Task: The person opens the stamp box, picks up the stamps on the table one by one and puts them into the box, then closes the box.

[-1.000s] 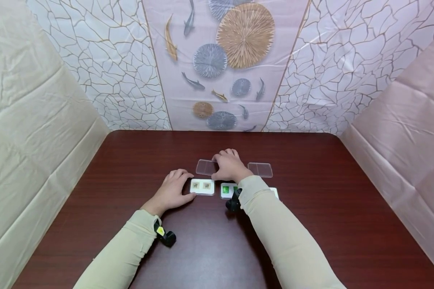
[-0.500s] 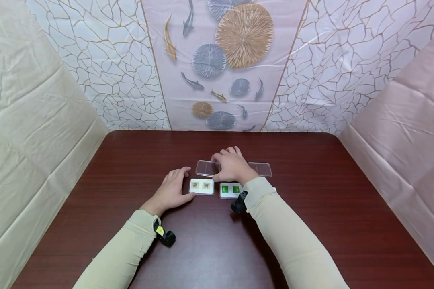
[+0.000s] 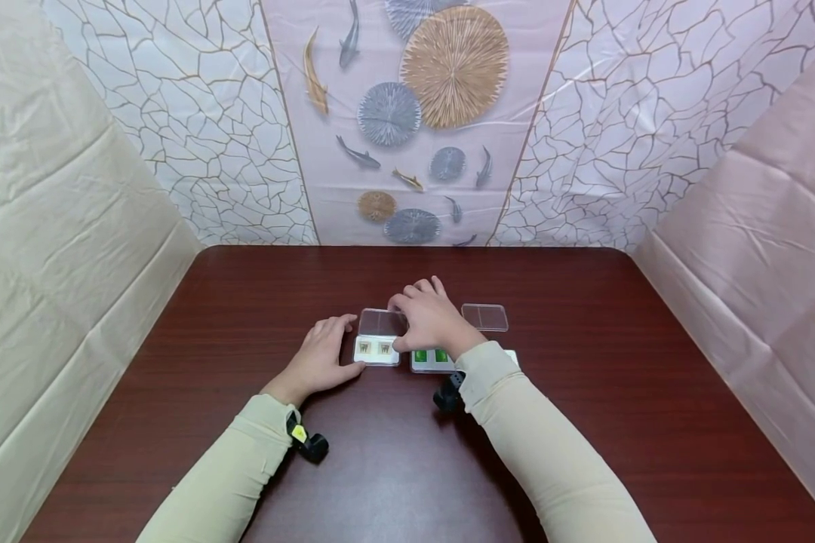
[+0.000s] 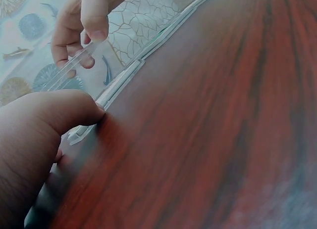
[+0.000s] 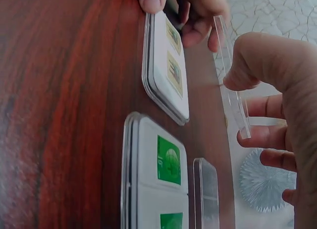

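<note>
My right hand (image 3: pixel 431 317) pinches a clear plastic lid (image 5: pixel 227 53) by its right end between thumb and fingers. The lid is raised and tilted just behind a flat white case (image 3: pixel 376 351) with two small tan printed squares. My left hand (image 3: pixel 318 360) lies at that case's left end, its thumb on the front edge and its other fingers loosely bent at the back left corner. Beneath my right wrist sits a second white case (image 5: pixel 149 152) with two green squares, partly hidden in the head view by the hand.
Another clear lid (image 3: pixel 485 317) lies flat on the dark red-brown table (image 3: pixel 380 467), behind and right of my right hand. The corner of one more white case (image 3: pixel 512 357) shows past the right sleeve. Patterned cloth (image 3: pixel 231 113) hangs behind the table.
My right hand has brought the clear lid from behind the tan-square case forward and left, close over its back edge. The left hand has stayed nearly still, its index finger lifting slightly back.
</note>
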Available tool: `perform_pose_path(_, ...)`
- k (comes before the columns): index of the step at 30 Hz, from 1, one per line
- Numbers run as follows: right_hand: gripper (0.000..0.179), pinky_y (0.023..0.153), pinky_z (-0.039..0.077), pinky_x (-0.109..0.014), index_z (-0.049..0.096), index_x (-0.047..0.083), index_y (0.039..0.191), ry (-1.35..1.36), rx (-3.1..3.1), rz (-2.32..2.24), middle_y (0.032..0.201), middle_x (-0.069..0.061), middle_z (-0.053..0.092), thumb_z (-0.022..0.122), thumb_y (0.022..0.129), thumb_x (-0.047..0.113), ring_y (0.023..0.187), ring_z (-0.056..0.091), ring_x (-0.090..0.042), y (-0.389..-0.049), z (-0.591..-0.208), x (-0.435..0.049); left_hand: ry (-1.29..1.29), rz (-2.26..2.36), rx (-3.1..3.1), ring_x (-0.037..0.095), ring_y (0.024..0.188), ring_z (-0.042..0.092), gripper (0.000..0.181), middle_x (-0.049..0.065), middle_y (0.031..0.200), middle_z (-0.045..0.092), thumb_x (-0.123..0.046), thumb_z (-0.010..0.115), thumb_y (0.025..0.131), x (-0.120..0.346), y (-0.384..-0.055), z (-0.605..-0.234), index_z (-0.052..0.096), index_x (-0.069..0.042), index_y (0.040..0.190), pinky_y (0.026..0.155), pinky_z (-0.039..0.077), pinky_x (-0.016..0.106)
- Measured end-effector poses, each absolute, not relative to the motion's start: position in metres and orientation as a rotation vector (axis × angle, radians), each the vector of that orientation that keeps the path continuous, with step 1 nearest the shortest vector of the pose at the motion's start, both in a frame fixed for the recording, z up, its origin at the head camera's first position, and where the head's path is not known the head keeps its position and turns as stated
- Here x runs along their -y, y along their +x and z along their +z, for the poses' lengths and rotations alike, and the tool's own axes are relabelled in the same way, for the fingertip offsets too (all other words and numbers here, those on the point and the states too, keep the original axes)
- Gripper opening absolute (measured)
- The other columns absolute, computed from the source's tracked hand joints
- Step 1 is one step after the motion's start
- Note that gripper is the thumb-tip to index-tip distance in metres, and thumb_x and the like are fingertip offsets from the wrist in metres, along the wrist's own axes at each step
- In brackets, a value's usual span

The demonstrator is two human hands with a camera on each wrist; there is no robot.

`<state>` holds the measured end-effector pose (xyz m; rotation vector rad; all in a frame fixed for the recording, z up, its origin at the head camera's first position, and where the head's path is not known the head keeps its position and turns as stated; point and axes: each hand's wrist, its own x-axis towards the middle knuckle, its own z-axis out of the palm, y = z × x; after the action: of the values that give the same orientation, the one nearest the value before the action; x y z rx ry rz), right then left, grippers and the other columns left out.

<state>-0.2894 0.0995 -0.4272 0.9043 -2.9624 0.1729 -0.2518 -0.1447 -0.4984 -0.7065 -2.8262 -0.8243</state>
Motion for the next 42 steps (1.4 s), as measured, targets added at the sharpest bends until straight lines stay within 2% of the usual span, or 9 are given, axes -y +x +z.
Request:
perform_pose_path(12, 0.056, 0.119, 0.012, -0.059, 0.067, 0.026, 0.12, 1.001, 2.931, 0.143, 0.112, 0.003, 0.061, 0.073, 0.068, 0.045, 0.127, 0.045, -0.028, -0.28, -0.435, -0.094, -0.741, -0.806, 2.813, 0.033, 0.124, 0.044, 0.087, 0.01, 0.126, 0.054, -0.038, 0.077, 0.078, 0.145, -0.252, -0.499, 0.038, -0.006, 0.149, 0.109, 0.032, 0.053)
perform_pose_path(18, 0.059, 0.119, 0.014, -0.058, 0.068, 0.025, 0.118, 1.017, 2.906, 0.159, 0.111, 0.002, 0.062, 0.074, 0.063, 0.046, 0.125, 0.046, -0.027, -0.278, -0.44, -0.092, -0.763, -0.752, 2.817, 0.035, 0.126, 0.043, 0.077, 0.012, 0.132, 0.053, -0.038, 0.075, 0.08, 0.145, -0.252, -0.499, 0.046, -0.009, 0.145, 0.108, 0.033, 0.055)
perform_pose_path(27, 0.058, 0.119, 0.014, -0.057, 0.068, 0.026, 0.117, 1.025, 2.931, 0.15, 0.111, 0.004, 0.062, 0.076, 0.064, 0.046, 0.126, 0.045, -0.026, -0.277, -0.446, -0.091, -0.775, -0.726, 2.82, 0.035, 0.124, 0.044, 0.065, 0.012, 0.129, 0.052, -0.037, 0.074, 0.081, 0.145, -0.251, -0.498, 0.054, -0.012, 0.138, 0.107, 0.033, 0.055)
perform_pose_path(42, 0.058, 0.119, 0.016, -0.056, 0.068, 0.026, 0.118, 1.025, 2.936, 0.107, 0.113, 0.003, 0.062, 0.077, 0.065, 0.049, 0.127, 0.045, -0.026, -0.278, -0.454, -0.09, -0.797, -0.715, 2.819, 0.035, 0.125, 0.042, 0.066, 0.012, 0.13, 0.051, -0.039, 0.073, 0.082, 0.145, -0.252, -0.499, 0.055, -0.012, 0.139, 0.109, 0.031, 0.055)
